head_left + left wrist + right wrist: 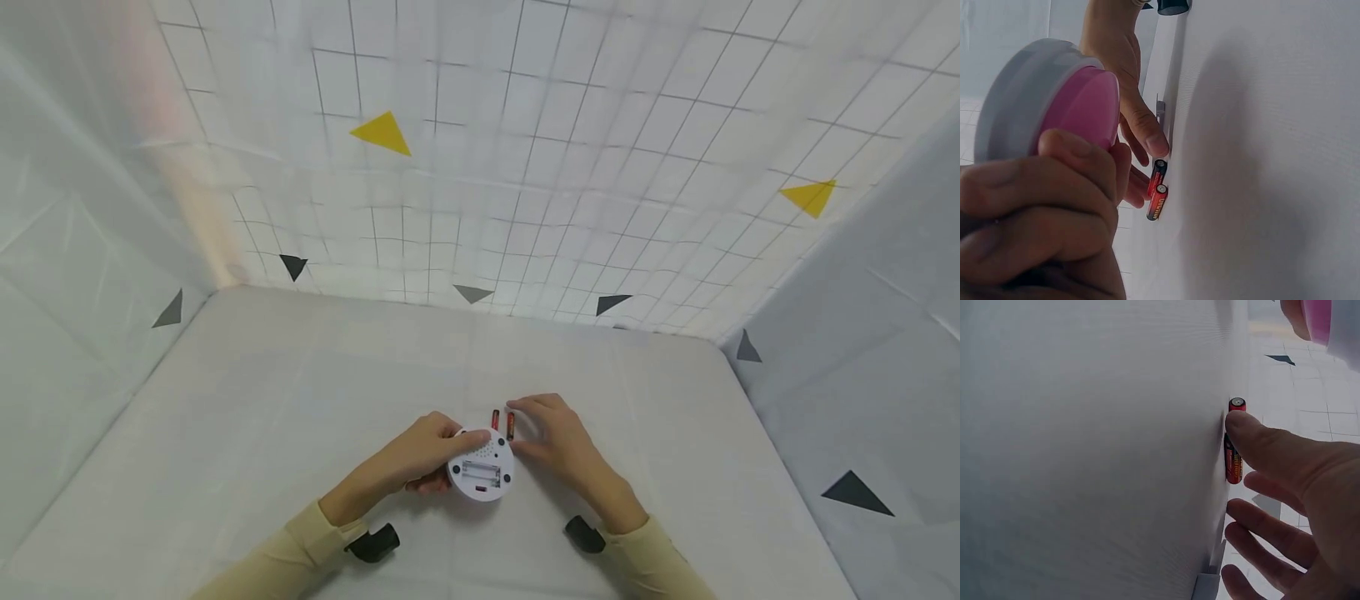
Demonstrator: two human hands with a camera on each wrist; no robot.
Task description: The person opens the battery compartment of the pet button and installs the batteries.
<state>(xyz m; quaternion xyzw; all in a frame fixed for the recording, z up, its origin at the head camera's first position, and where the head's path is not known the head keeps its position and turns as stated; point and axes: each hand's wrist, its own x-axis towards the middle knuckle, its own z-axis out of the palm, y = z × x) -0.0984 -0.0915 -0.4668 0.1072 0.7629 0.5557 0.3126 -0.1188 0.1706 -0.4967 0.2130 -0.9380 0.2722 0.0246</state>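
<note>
Gripping the white device [482, 458], left hand [420, 450] has its thumb across the upturned face and its fingers curled below, against the pink part [1082, 109]. Device is held off the bench [300, 400], between the two hands.

Done: battery compartment [481, 475] on the device's face is uncovered, contacts showing. Left: compartment looks empty, no cell seated. Two red-and-black cells, the left battery [495, 418] and the right battery [511, 426], lie side by side on the bench just past the device's far right edge; in the head view the device seems to cover the left one's near end.

Right hand [558, 442] is right of the device, thumb and forefinger apart in a loose C about the right battery, other fingers spread in the wrist view. Nothing clearly held; can't tell if it touches the cell. Reads as an early stage: opened, unloaded. No lid in view.
</note>
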